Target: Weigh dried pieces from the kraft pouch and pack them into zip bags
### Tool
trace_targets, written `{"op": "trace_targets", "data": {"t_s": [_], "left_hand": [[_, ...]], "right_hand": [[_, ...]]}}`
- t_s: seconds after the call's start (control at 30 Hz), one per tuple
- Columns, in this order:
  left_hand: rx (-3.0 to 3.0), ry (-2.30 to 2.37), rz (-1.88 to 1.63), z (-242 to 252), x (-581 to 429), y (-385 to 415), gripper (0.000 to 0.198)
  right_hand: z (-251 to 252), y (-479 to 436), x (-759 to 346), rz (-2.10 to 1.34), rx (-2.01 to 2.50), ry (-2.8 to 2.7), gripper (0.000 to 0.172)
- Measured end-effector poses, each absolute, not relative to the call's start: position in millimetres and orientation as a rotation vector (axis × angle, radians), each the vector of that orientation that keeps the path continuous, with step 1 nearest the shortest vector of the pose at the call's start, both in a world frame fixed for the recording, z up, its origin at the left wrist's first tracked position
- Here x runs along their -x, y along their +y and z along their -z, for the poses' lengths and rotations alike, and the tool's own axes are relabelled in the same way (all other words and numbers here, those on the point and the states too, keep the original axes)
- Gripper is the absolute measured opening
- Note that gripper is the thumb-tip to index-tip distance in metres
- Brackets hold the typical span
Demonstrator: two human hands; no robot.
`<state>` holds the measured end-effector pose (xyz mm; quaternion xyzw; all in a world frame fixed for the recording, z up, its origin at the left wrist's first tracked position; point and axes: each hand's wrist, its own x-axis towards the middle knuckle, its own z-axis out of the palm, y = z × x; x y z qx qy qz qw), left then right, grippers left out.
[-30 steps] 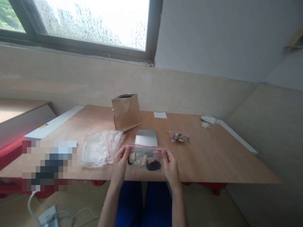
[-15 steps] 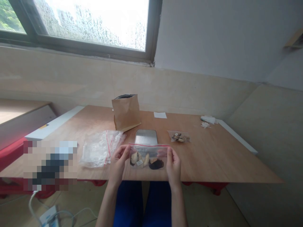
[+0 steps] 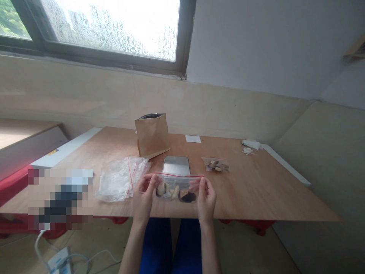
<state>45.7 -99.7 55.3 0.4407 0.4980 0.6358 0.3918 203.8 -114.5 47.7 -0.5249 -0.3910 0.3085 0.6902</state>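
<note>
A clear zip bag (image 3: pixel 173 182) with a red strip along its top edge is stretched between my two hands, above the front of the table. Inside it are pale and dark dried pieces (image 3: pixel 188 196), perhaps mushroom slices, and a small white label. My left hand (image 3: pixel 145 194) pinches the bag's upper left corner. At the upper right corner my right hand (image 3: pixel 207 194) grips it, thumb uppermost. Just behind the bag lies a flat silver scale (image 3: pixel 176 164), partly covered by it. Farther right a second filled zip bag (image 3: pixel 218 165) rests on the table.
A pile of clear plastic bags (image 3: pixel 116 180) lies left of my hands. Behind it stands an open brown paper pouch (image 3: pixel 152 135). A white card (image 3: pixel 193 139) lies near the wall, and crumpled white scraps (image 3: pixel 251 145) at the back right. A blurred-out object is at the left.
Both hands still hold the bag by its corners. My right hand has shifted slightly left, so the bag slackens a little and its contents sit slightly higher.
</note>
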Motion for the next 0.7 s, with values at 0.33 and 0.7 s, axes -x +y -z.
{"op": "trace_targets", "data": {"t_s": [0.33, 0.7], "left_hand": [[-0.946, 1.130, -1.740, -59.3, -50.7, -99.3, 0.025], [-1.119, 1.119, -1.503, -61.7, -45.4, -100.2, 0.025]], "right_hand": [[-50.2, -116.6, -197.2, -0.837, 1.104, -0.933, 0.030], [-52.6, -119.3, -198.7, -0.761, 1.104, -0.859, 0.029]]}}
